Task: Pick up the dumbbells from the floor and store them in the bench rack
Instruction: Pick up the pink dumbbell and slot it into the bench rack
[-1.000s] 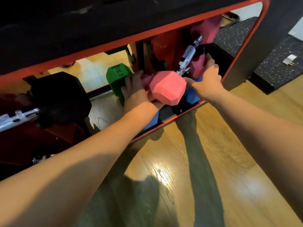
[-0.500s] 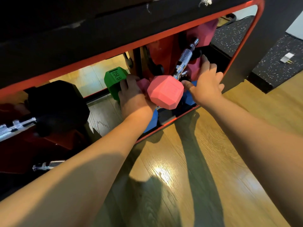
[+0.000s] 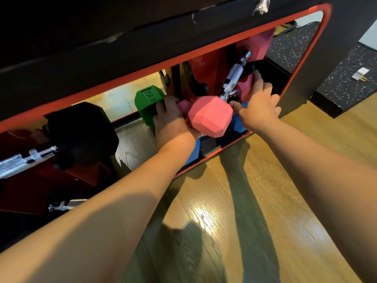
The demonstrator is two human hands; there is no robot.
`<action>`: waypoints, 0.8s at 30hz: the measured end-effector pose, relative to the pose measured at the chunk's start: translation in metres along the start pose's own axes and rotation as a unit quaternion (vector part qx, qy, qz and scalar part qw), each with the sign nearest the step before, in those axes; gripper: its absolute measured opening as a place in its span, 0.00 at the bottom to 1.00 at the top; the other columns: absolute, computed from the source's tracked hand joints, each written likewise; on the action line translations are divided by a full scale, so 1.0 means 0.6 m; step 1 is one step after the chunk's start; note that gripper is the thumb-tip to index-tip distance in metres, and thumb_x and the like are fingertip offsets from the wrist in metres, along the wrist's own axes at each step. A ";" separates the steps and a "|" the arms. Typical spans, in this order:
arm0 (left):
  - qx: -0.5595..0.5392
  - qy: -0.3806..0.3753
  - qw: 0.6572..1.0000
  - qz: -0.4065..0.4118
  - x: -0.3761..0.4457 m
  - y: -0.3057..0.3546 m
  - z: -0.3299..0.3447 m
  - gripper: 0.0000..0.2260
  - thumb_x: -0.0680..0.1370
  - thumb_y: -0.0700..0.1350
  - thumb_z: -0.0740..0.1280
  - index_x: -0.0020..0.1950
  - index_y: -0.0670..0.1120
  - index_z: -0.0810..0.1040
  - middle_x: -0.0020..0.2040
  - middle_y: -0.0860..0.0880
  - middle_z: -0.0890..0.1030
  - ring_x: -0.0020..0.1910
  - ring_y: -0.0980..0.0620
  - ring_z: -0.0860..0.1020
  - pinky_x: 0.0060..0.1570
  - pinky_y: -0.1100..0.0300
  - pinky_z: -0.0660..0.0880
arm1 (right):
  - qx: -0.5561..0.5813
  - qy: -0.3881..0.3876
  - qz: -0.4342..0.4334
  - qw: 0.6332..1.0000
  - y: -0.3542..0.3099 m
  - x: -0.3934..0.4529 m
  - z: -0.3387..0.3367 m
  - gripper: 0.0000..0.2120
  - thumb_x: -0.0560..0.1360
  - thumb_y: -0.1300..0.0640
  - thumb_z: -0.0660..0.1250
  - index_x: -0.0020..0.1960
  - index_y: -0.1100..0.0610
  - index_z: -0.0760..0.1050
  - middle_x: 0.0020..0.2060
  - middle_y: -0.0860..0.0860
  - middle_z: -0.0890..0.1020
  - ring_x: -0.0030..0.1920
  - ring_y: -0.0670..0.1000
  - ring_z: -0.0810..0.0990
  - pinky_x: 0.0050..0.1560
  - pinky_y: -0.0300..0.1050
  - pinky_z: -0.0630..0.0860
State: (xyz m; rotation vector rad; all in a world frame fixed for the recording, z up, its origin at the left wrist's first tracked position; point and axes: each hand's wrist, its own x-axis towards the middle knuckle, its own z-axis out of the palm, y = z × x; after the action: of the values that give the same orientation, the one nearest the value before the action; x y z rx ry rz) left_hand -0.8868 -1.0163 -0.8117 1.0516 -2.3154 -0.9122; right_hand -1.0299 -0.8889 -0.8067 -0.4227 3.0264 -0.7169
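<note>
A glossy wooden floor [image 3: 234, 201] fills the lower half of the view, with black speckled rubber mats [image 3: 346, 78] at about 2 o'clock and the dark underside of a bench across the top. The bench rack [image 3: 302, 58] shows as a red-edged opening running from 9 o'clock up to 1 o'clock. Inside it, near the centre, a pink dumbbell [image 3: 211, 117] lies tilted: its near hexagonal head faces the camera, its knurled chrome handle [image 3: 233, 76] rises toward 1 o'clock, and its far pink head sits high in the opening. The left hand [image 3: 171, 121] lies at 9 o'clock of the near pink head, fingers curled over another pink piece behind it and touching a green dumbbell head [image 3: 148, 104] marked 25LB; whether it truly grips anything cannot be told. The right hand [image 3: 257, 105] is at 3 o'clock of the pink head, fingers spread loosely and reaching past the handle toward a darker pink weight, thumb close to the base of the handle; it pinches nothing that shows. Blue dumbbell heads [image 3: 238, 124] sit beneath the pink one. At 9 o'clock a black dumbbell [image 3: 81, 127] with a chrome bar rests on red rack parts. Both forearms cast long shadows on the floor.
</note>
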 end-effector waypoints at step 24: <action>-0.020 0.025 0.999 -0.005 -0.006 0.002 0.002 0.24 0.68 0.46 0.74 0.61 0.46 0.69 0.62 0.45 0.73 0.58 0.40 0.74 0.54 0.42 0.76 | 0.038 -0.030 0.015 0.999 -0.002 0.003 -0.002 0.45 0.74 0.44 0.70 0.79 0.41 0.42 0.74 0.54 0.58 0.68 0.63 0.65 0.66 0.61 0.62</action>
State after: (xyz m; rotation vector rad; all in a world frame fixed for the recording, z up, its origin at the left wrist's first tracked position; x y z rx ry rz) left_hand -0.8859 -1.0125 -0.8118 1.0584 -2.2438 -0.9202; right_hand -1.0316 -0.8901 -0.8051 -0.3891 2.9315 -0.7981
